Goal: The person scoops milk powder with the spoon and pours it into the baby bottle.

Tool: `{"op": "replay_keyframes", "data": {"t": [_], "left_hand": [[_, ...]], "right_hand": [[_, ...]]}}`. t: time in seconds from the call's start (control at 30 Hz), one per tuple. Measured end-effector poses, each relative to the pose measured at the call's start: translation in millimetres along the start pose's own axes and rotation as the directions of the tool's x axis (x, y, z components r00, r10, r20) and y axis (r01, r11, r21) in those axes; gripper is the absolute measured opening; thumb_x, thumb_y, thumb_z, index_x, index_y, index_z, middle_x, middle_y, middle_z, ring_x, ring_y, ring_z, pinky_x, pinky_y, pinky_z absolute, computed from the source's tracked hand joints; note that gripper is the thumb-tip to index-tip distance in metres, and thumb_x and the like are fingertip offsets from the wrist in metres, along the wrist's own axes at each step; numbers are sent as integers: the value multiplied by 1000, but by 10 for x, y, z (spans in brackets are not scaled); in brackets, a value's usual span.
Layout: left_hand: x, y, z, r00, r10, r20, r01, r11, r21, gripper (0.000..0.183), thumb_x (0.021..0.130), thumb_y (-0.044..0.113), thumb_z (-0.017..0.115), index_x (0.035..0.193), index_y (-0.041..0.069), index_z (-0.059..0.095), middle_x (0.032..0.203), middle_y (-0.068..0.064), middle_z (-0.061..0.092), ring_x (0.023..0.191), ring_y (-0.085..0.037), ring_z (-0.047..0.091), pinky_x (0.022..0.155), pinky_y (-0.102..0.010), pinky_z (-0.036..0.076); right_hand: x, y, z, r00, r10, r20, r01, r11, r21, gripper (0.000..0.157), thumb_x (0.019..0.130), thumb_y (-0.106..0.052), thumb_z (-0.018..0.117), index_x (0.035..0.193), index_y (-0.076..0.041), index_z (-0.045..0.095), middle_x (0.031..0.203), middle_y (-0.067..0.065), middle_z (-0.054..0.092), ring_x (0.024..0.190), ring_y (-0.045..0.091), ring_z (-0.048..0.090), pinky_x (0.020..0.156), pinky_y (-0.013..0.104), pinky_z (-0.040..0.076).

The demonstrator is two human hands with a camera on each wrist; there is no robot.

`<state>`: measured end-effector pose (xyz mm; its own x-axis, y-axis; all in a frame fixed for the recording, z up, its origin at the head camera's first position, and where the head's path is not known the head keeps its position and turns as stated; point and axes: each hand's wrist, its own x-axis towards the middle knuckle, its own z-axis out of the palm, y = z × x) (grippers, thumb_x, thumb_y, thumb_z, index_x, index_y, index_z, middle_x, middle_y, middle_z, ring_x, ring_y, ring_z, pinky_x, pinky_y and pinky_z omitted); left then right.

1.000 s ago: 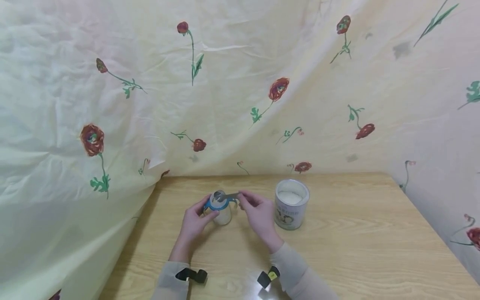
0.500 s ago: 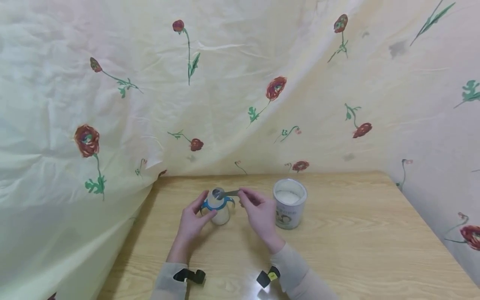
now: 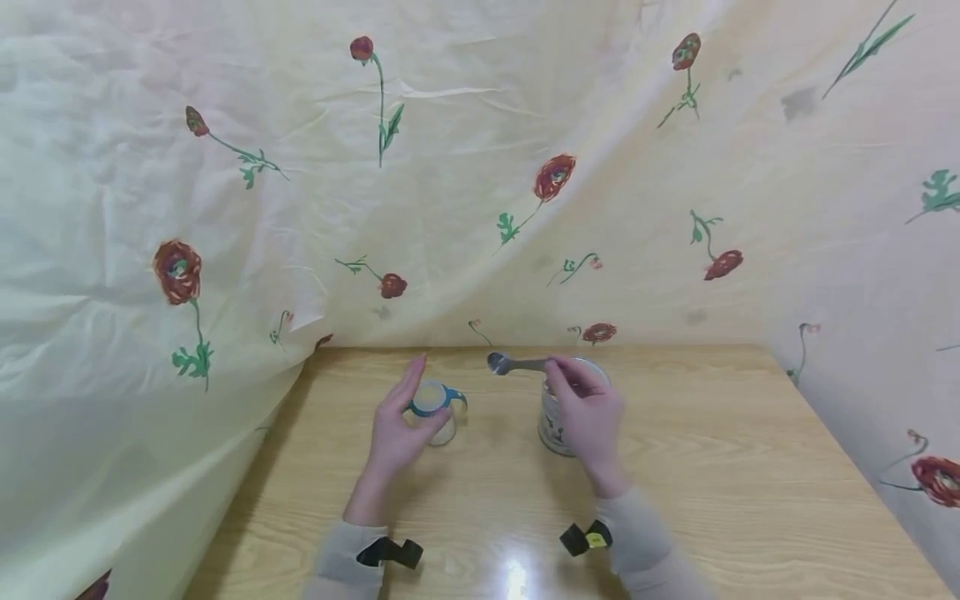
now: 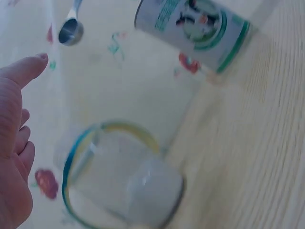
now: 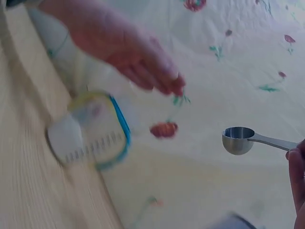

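Note:
My right hand (image 3: 588, 417) pinches the handle of a metal measuring spoon (image 3: 517, 364), held in the air between bottle and tin. The spoon's round bowl (image 5: 237, 141) shows bare metal inside in the left wrist view. A clear baby bottle (image 3: 442, 432) with a blue collar and side handles stands upright and uncapped on the table. Whitish contents show low in the bottle (image 5: 66, 138) in the right wrist view. Beside it my left hand (image 3: 397, 429) is spread, thumb and fingers apart and off the bottle. The powder tin (image 3: 553, 427) is partly hidden behind my right hand.
The wooden table (image 3: 712, 467) ends at a flower-patterned cloth (image 3: 450, 167) hanging behind it and at the sides. The tin (image 4: 190, 28) stands to the right of the bottle, its label showing in the left wrist view. Black cameras sit on both wrists.
The measuring spoon has moved from over the bottle's mouth to the right, and my right hand now overlaps the tin. My left hand has let go of the bottle, its fingers lifted.

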<state>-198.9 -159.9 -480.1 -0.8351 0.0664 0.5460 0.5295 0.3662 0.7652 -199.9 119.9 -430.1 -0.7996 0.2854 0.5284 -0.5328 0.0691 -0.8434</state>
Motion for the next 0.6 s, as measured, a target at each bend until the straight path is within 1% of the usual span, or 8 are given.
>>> {"op": "replay_keyframes", "data": {"t": [0.07, 0.13, 0.23, 0.3, 0.4, 0.5, 0.57, 0.6], "left_hand": [[14, 75, 94, 1000, 14, 26, -14, 1000, -3, 86, 89, 11, 89, 163, 7, 45, 169, -8, 39, 156, -33, 35, 127, -54, 28], [26, 130, 212, 998, 0, 62, 0, 1000, 1, 87, 90, 16, 89, 164, 10, 44, 169, -4, 38, 156, -33, 36, 126, -58, 28], [39, 175, 418, 991, -34, 131, 34, 999, 7, 86, 92, 27, 87, 165, 13, 42, 170, -1, 37, 156, -32, 36, 126, -59, 28], [46, 195, 555, 982, -56, 182, 56, 998, 6, 85, 94, 32, 85, 165, 13, 41, 170, 0, 36, 156, -30, 36, 127, -55, 29], [65, 217, 741, 963, -74, 260, 79, 997, -11, 85, 97, 32, 83, 166, 11, 39, 170, -1, 36, 157, -25, 34, 128, -48, 28], [95, 229, 905, 948, -92, 305, 95, 995, 6, 85, 97, 31, 83, 167, 13, 38, 170, -3, 36, 156, -24, 34, 129, -47, 28], [122, 231, 1013, 940, -106, 325, 104, 994, 22, 86, 96, 31, 83, 167, 15, 37, 170, -5, 37, 156, -26, 36, 128, -49, 29], [136, 230, 1070, 935, -115, 336, 111, 993, 32, 88, 96, 33, 83, 168, 17, 36, 170, -5, 36, 156, -27, 36, 128, -50, 30]], "right_hand": [[56, 14, -162, 1000, -7, -23, 6, 998, -60, 11, 96, 2, 78, 106, 4, 81, 93, 12, 80, 73, 6, 73, 69, 19, 62], [109, 32, -313, 999, -14, -49, 9, 993, -115, 12, 95, 3, 78, 107, 5, 80, 92, 10, 81, 71, 3, 72, 67, 16, 61], [182, 88, -515, 996, -52, -75, 37, 981, -191, 12, 94, 9, 77, 105, 9, 79, 91, 17, 80, 69, -2, 69, 65, 13, 59], [213, 114, -623, 995, -75, -71, 57, 972, -227, 12, 92, 12, 76, 104, 11, 79, 92, 24, 78, 68, -4, 69, 64, 11, 58], [248, 142, -748, 994, -102, -28, 92, 961, -261, 12, 92, 14, 76, 103, 11, 79, 94, 28, 77, 70, -7, 68, 64, 10, 57], [269, 164, -840, 988, -144, 47, 152, 938, -312, 14, 91, 12, 78, 104, 8, 80, 96, 23, 79, 73, -7, 68, 67, 9, 57], [283, 190, -897, 973, -201, 115, 229, 905, -358, 17, 90, 12, 79, 105, 4, 81, 98, 18, 80, 75, -2, 70, 69, 9, 57], [290, 206, -926, 958, -242, 156, 285, 877, -387, 18, 89, 11, 80, 105, 3, 82, 99, 16, 81, 75, 2, 71, 70, 9, 57]]}}
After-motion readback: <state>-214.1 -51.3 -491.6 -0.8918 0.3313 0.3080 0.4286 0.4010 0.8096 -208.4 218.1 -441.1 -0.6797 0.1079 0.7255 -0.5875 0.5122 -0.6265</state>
